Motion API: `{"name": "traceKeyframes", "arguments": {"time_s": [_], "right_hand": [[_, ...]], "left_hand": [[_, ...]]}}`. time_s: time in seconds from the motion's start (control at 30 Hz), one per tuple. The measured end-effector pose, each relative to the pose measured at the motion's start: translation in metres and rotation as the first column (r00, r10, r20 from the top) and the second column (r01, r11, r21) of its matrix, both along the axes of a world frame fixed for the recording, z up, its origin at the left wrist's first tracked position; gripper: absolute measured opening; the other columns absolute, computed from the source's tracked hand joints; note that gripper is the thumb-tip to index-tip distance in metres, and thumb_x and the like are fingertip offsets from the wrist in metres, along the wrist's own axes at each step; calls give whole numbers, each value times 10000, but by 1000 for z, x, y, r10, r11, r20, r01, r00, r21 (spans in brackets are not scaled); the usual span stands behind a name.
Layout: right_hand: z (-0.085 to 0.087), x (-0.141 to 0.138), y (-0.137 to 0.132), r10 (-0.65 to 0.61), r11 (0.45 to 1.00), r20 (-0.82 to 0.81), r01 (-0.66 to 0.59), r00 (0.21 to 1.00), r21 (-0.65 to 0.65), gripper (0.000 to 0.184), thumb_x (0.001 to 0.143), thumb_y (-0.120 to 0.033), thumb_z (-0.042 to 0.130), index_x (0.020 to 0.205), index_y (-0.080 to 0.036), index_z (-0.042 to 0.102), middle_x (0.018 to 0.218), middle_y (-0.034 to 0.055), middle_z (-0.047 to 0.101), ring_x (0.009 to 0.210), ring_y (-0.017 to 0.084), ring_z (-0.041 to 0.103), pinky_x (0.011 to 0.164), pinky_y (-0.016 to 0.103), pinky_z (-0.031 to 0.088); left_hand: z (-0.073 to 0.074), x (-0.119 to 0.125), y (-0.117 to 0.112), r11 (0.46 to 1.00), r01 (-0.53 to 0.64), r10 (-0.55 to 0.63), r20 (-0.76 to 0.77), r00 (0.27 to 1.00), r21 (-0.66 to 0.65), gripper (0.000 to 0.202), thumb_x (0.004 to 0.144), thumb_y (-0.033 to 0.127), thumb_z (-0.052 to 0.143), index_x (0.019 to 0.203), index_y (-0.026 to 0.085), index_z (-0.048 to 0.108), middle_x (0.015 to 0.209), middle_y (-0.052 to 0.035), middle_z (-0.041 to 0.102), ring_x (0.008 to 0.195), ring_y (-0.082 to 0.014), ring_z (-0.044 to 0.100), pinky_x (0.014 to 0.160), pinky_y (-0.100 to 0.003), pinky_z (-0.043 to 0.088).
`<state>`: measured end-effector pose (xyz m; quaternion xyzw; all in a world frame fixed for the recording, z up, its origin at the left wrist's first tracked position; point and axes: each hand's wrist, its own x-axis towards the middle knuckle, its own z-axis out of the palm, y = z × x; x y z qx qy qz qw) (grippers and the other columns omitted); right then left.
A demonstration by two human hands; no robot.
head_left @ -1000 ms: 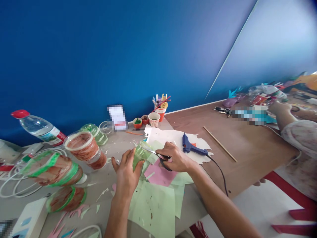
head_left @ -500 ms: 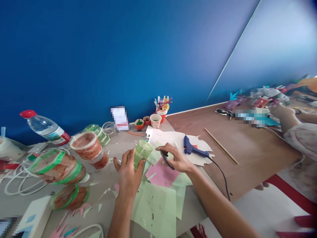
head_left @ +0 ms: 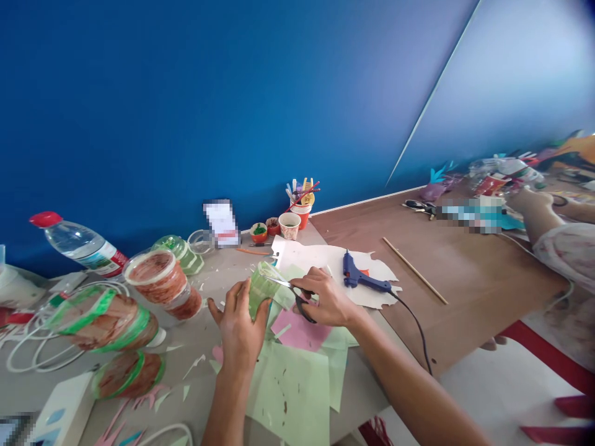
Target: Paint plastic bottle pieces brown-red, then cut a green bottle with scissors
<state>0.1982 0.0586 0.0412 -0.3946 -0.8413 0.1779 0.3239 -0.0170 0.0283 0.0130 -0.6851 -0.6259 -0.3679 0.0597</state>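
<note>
My left hand (head_left: pixel 242 319) is wrapped round a green translucent plastic cup (head_left: pixel 261 291), holding it tilted above the table. My right hand (head_left: pixel 325 297) grips the black handles of a pair of scissors (head_left: pixel 304 308). The silver blades point left and lie at the cup's upper right side; whether they bite into the plastic I cannot tell. Beneath both hands are a sheet of pink paper (head_left: pixel 302 331) and light green sheets (head_left: pixel 290 384), the nearest one marked with dark spots.
A blue glue gun (head_left: pixel 365 279) lies on torn white paper (head_left: pixel 316 254), its cord trailing right. Brown-painted cups (head_left: pixel 155 272) and a water bottle (head_left: pixel 86 244) stand left. A wooden stick (head_left: pixel 413 269) lies right, near another person's arm (head_left: pixel 534 210). Paint cups (head_left: pixel 289 226) stand behind.
My right hand has turned the scissors, so the blades now show and reach across to the cup. The left hand still holds the cup in nearly the same place.
</note>
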Motion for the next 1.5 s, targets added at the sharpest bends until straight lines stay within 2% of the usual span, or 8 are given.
{"name": "traceKeyframes", "arguments": {"time_s": [0.37, 0.47, 0.53, 0.63, 0.77, 0.93, 1.13, 1.5], "right_hand": [[-2, -12, -5, 120, 993, 35, -121, 992, 20, 327, 751, -130, 609, 1053, -191, 718, 615, 23, 609, 710, 207, 528, 754, 358, 395], [-4, -9, -4, 159, 987, -117, -161, 980, -13, 327, 761, -155, 618, 1073, -182, 712, 682, 38, 624, 721, 205, 535, 743, 359, 429], [-7, -3, 0, 48, 996, -300, -70, 953, -62, 331, 778, -221, 634, 1099, -177, 700, 749, 50, 626, 738, 205, 538, 718, 355, 444], [-10, 3, 7, -214, 959, -538, 70, 816, -275, 329, 798, -306, 632, 1100, -186, 683, 738, 25, 582, 693, 179, 512, 660, 331, 441], [-14, -3, 13, -371, 854, -646, -29, 667, -520, 353, 774, -382, 648, 1059, -174, 664, 644, -18, 518, 594, 138, 472, 594, 302, 413], [-17, -15, 8, -323, 817, -631, -130, 705, -562, 389, 751, -397, 661, 1061, -162, 662, 613, -33, 509, 563, 122, 455, 562, 284, 383], [-19, -19, 2, -235, 809, -601, -189, 764, -557, 443, 800, -437, 639, 1140, -153, 641, 742, 23, 600, 685, 158, 546, 633, 303, 443], [-22, -19, 0, -105, 856, -517, -188, 849, -482, 514, 805, -465, 677, 1228, -180, 612, 950, 70, 629, 875, 198, 586, 814, 355, 506]], "left_hand": [[-1, 3, -1, 999, 47, -47, -20, 999, -19, 404, 899, 368, 569, 1249, 168, 569, 1222, -167, 641, 1129, -298, 612, 1159, -596, 80], [4, 1, 0, 998, 36, -30, 106, 994, -56, 419, 890, 385, 562, 1253, 176, 574, 1231, -163, 632, 1160, -301, 593, 1163, -591, 96], [8, -2, 0, 996, 10, 16, 286, 958, -89, 455, 868, 408, 573, 1263, 182, 574, 1240, -157, 624, 1182, -301, 572, 1144, -554, 222], [15, -6, 0, 981, 66, 62, 617, 785, -183, 512, 860, 476, 572, 1301, 215, 555, 1251, -128, 633, 1200, -282, 565, 1042, -441, 410], [13, -7, -1, 947, 190, 123, 838, 531, -259, 470, 867, 538, 558, 1253, 274, 603, 1155, -65, 705, 1156, -284, 605, 962, -401, 473], [7, -2, 0, 917, 297, 198, 949, 244, -267, 421, 808, 586, 622, 1041, 242, 691, 915, -52, 761, 975, -296, 684, 811, -396, 538], [16, 13, -1, 882, 466, 157, 977, -141, -74, 464, 703, 504, 776, 1002, 162, 686, 897, -69, 755, 926, -267, 708, 814, -379, 551], [18, 23, 1, 841, 537, 273, 904, -328, -59, 383, 645, 393, 861, 874, 126, 712, 875, -70, 753, 955, -258, 698, 884, -370, 552]]}}
